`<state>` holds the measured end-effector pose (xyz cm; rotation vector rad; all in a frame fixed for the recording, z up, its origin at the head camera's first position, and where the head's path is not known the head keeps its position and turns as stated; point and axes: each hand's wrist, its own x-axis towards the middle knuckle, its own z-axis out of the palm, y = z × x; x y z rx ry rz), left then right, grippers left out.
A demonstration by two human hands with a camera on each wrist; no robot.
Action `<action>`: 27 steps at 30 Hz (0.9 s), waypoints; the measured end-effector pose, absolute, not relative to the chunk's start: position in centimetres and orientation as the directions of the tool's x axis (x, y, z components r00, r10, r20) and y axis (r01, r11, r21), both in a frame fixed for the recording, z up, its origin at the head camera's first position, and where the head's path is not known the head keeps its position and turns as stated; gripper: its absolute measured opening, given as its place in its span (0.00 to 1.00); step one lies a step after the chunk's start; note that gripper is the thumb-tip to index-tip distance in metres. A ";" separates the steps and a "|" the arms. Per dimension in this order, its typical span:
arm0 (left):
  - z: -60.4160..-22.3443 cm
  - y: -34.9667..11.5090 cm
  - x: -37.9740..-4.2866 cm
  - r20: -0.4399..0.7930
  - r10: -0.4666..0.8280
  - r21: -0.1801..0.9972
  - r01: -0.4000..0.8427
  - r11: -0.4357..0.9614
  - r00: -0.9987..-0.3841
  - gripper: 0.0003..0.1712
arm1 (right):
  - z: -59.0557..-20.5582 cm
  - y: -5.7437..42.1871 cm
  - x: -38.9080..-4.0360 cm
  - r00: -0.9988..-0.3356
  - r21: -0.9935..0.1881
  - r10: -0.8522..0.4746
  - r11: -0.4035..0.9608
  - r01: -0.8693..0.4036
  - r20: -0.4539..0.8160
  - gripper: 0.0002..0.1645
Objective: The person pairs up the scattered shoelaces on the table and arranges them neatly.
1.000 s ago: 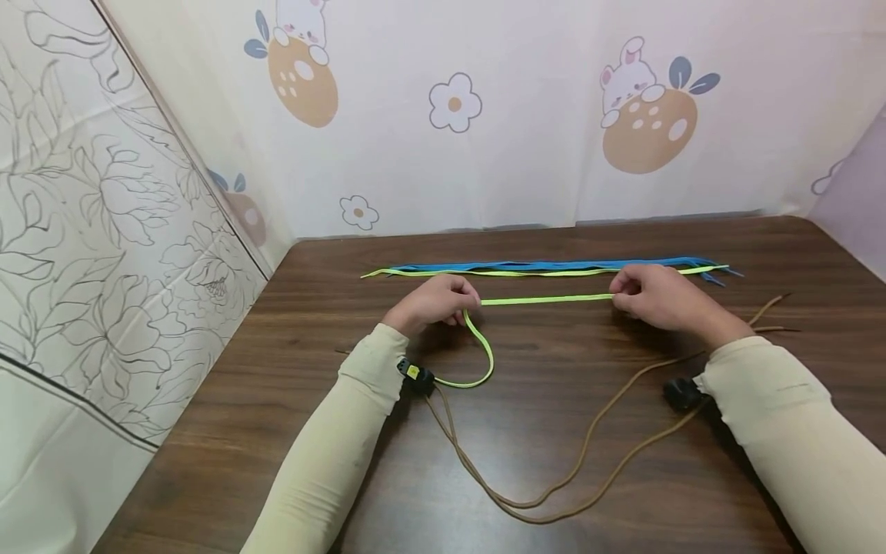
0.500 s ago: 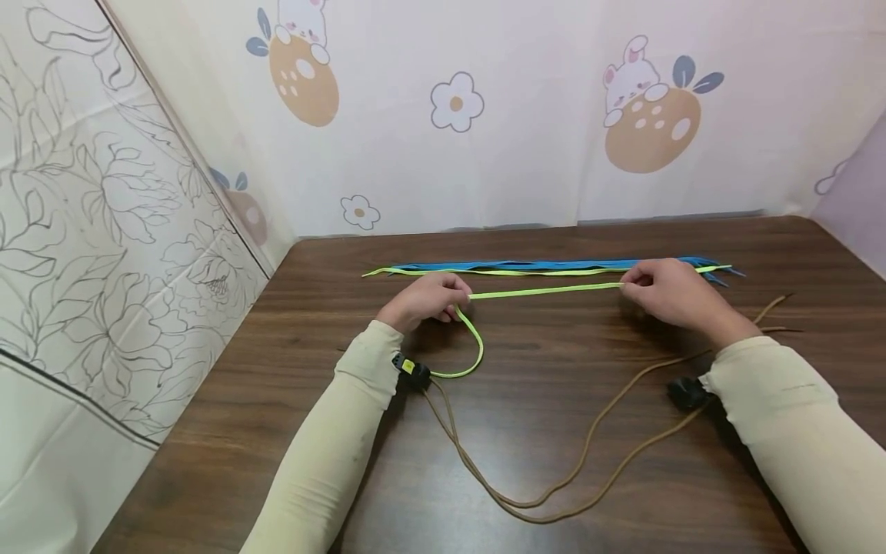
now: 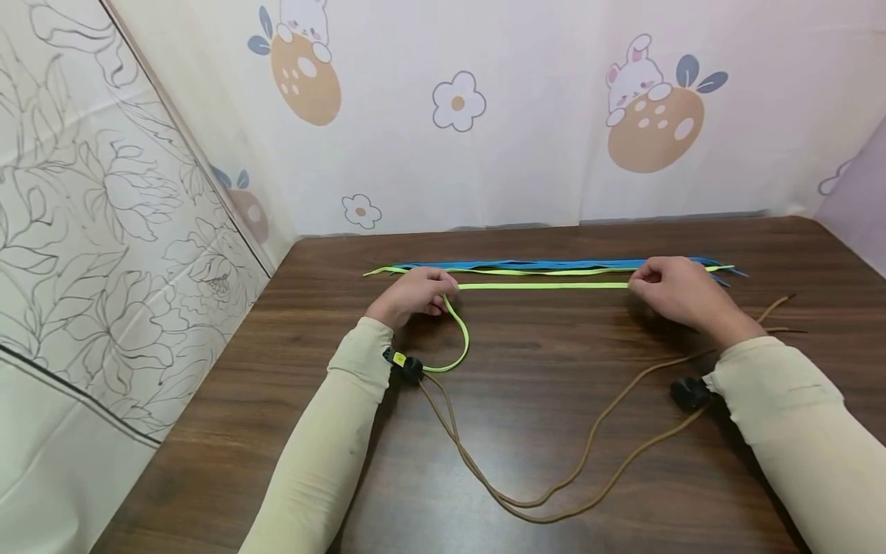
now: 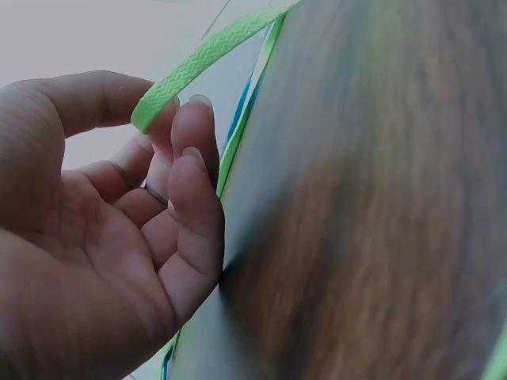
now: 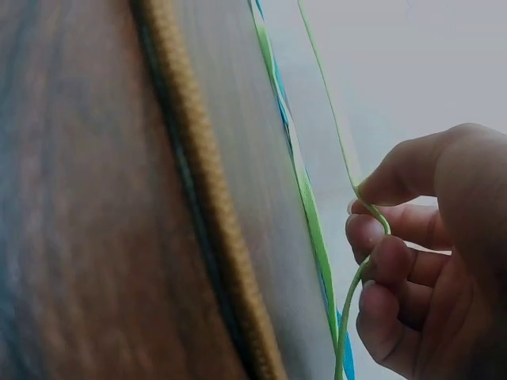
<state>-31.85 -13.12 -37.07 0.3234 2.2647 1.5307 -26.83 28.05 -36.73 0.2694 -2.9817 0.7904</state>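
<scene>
The largest thing is the pale cloth [image 3: 533,169] printed with rabbits and flowers, standing behind the brown wooden bench [image 3: 540,415]; at the left there is a white cloth [image 3: 131,185] with line drawings of flowers. Over the bench come two arms in cream sleeves [image 3: 325,438]. A brown cord [image 3: 547,522], lying in two strands, curves across the nearer part of the bench, and it goes partly under the arms. Near the far edge lie blue laces [image 3: 554,263] with a lime lace [image 3: 547,272] along them. Another lime lace, the held lace [image 3: 543,286], is stretched straight above the bench between both hands, on the nearer side of this row. The left hand [image 3: 415,294] pinches it – from there a loose part curves down toward the wrist. The right hand [image 3: 681,292] also pinches it, between thumb and fingers. Smallest are the black devices [image 3: 412,371], one at each wrist.
</scene>
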 end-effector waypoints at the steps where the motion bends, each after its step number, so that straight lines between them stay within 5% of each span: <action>1: -37.2 -13.2 -31.9 -0.184 0.393 0.930 -0.030 0.366 -0.901 0.15 | -36.8 28.1 -26.8 -0.984 -0.487 -0.155 0.854 -0.180 0.091 0.18; 11: -37.5 -13.8 -32.3 -0.173 0.328 0.950 -0.070 0.304 -0.929 0.13 | -36.2 28.4 -26.5 -0.990 -0.642 -0.141 0.755 -0.129 0.033 0.22; 27: -36.5 -13.8 -32.3 -0.051 0.204 0.993 -0.027 0.119 -0.978 0.11 | -37.0 29.4 -26.8 -0.993 -0.651 -0.114 0.752 -0.101 0.023 0.22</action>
